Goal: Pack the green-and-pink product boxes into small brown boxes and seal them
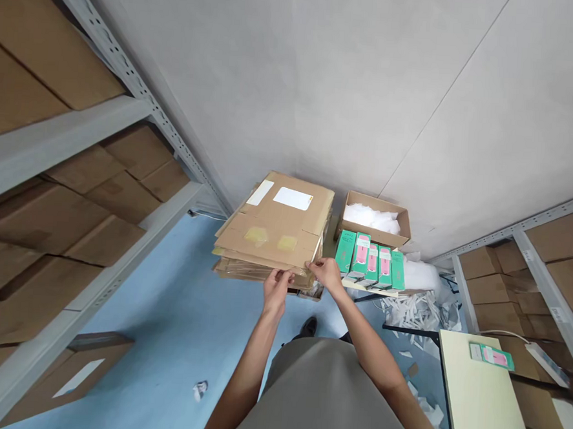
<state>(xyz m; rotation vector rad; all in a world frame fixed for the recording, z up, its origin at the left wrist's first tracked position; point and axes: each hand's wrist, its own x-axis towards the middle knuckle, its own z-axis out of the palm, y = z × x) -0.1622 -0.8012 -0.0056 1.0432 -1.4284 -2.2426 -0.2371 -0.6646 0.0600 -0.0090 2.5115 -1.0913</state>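
Observation:
A stack of flattened cardboard boxes stands in front of me. Its top flattened cardboard box [290, 222] carries two white labels and two yellowish tape patches. My left hand [276, 290] pinches the near edge of the stack around its middle, fingers closed. At the near right corner my right hand [327, 273] grips the cardboard edge between thumb and fingers. How many layers the fingers hold is hidden. Just right of my right hand stand several green boxes [371, 261] with pink pictures, in a row on a table.
Behind the green boxes, an open carton [405, 223] holds white packing material. Shelves of brown cartons [48, 213] flank both sides. At the lower right, a pale table [488, 408] bears another green box [492, 356]. Paper scraps [419, 316] and a crumpled piece [200, 390] lie low on the blue floor.

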